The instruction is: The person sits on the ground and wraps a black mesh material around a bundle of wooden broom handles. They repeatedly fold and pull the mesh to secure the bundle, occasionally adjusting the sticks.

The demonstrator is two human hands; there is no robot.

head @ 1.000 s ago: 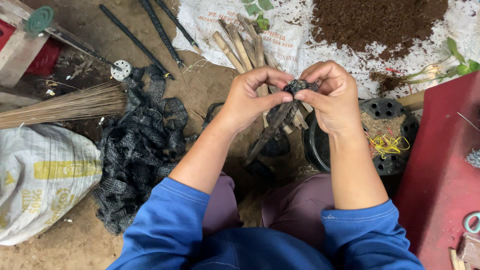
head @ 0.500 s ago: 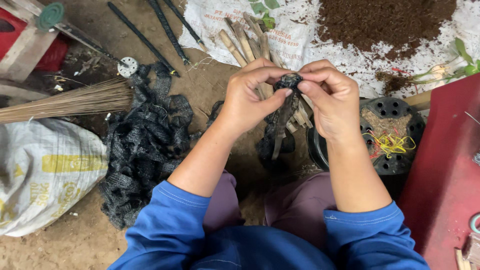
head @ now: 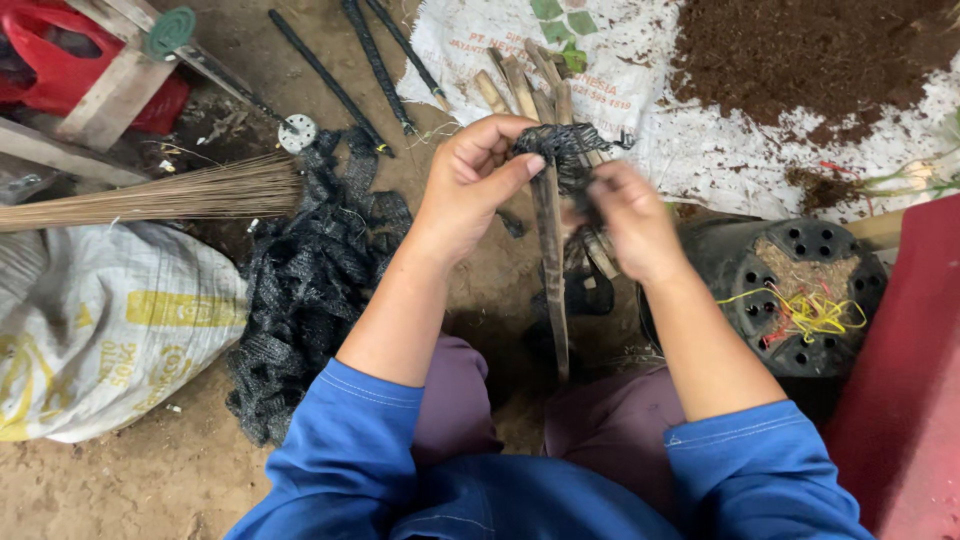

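Observation:
My left hand (head: 478,185) pinches the top of a thin wooden stick (head: 552,270) that stands upright over my lap, where a strip of black mesh netting (head: 562,148) is bunched around its tip. My right hand (head: 628,218), blurred by motion, holds the netting just below and to the right of the stick's top. More bare sticks (head: 515,85) lie behind the hands on a white sack sheet (head: 640,90).
A heap of black netting strips (head: 310,275) lies left of my left arm. A broom of thin straws (head: 160,198), a full white sack (head: 95,325), black wrapped rods (head: 350,60), a soil pile (head: 800,50), an upturned black pot (head: 800,295) and a red surface (head: 915,400) surround me.
The hands have shifted left in view and parted slightly. My right hand has dropped lower along the stick with the netting, while the left stays at the tip.

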